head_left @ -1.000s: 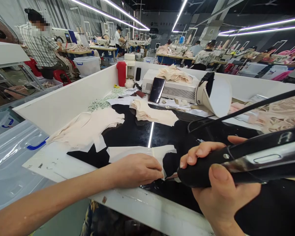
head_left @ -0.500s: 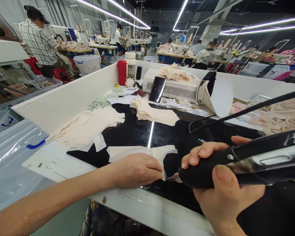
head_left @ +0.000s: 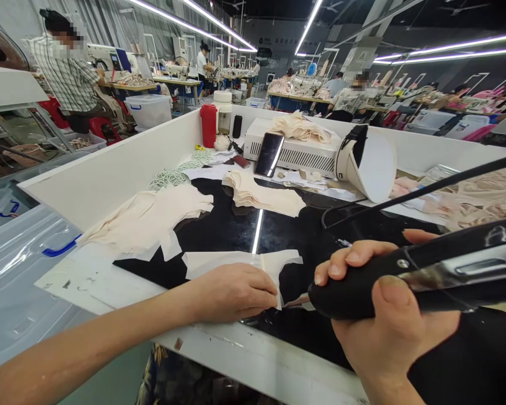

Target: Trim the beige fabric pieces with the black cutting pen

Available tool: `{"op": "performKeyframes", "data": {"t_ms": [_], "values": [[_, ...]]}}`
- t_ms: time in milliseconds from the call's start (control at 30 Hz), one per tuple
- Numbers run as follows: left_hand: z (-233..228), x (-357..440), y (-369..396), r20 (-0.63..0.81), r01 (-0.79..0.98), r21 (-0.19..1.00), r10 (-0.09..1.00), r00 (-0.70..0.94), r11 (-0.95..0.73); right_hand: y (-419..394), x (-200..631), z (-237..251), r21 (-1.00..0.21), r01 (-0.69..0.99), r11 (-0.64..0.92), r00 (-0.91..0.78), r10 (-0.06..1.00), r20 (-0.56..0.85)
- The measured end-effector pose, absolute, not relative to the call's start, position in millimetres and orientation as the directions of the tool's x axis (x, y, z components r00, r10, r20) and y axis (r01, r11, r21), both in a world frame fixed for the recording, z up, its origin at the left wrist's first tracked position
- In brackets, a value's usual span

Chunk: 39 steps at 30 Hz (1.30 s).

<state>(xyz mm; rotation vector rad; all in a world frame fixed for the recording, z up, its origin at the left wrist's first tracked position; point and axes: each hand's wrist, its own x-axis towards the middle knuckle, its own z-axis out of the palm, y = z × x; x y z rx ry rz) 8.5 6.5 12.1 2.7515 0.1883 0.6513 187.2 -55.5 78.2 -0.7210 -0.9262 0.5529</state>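
head: fabric piece between left hand, right hand.

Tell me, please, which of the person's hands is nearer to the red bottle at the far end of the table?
Left. The left hand rests on the pale fabric piece, closer to the red bottle. The right hand grips the black tool farther right.

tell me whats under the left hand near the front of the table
The left hand presses flat on a pale cut fabric piece, which lies on the glossy black tabletop. The fabric's near edge is covered by the hand, so its shape there can't be seen.
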Motion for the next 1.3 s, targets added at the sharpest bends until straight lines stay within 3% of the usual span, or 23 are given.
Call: {"op": "performKeyframes", "data": {"t_ms": [1300], "values": [[16.4, 3.8, 5.8, 0.406, 0.016, 0.353, 0.168, 0.898, -0.935, -60.0, 187.3, 71.8, -0.779, -0.141, 0.61, 0.414, 0.752, 0.514]]}}
